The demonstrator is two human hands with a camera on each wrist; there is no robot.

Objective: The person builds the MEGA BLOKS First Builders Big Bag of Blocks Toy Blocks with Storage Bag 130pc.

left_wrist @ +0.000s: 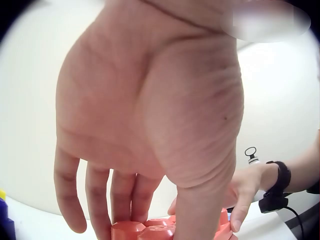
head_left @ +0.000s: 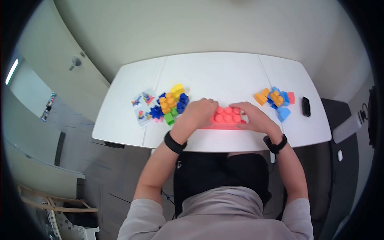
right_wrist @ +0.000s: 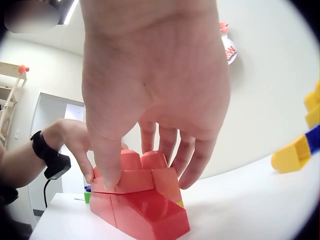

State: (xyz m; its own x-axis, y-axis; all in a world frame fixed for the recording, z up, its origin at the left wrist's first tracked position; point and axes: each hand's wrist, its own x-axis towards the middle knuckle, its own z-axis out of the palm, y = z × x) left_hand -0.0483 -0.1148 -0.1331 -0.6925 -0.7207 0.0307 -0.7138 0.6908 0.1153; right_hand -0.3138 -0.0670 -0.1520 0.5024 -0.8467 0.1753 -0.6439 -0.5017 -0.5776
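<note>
Stacked red toy building blocks [head_left: 228, 116] stand near the table's front edge, between both hands. My left hand [head_left: 199, 113] grips their left end, the thumb coming down in front and the fingers behind. On the other end, my right hand [head_left: 255, 117] holds the upper layer. Its thumb [right_wrist: 109, 172] presses the near face in the right wrist view, while the fingers reach over to the far side. Below that layer a longer red block [right_wrist: 150, 212] with a sloped end rests on the table. Round studs show on top between the hands.
Left of the blocks lie a pile of blue, orange, yellow and green blocks [head_left: 168, 103] and a picture sheet [head_left: 142, 105]. A second pile of blue, orange and red blocks [head_left: 278, 100] is at the right, beside a black object [head_left: 306, 107]. The white table [head_left: 216, 72] reaches a wall.
</note>
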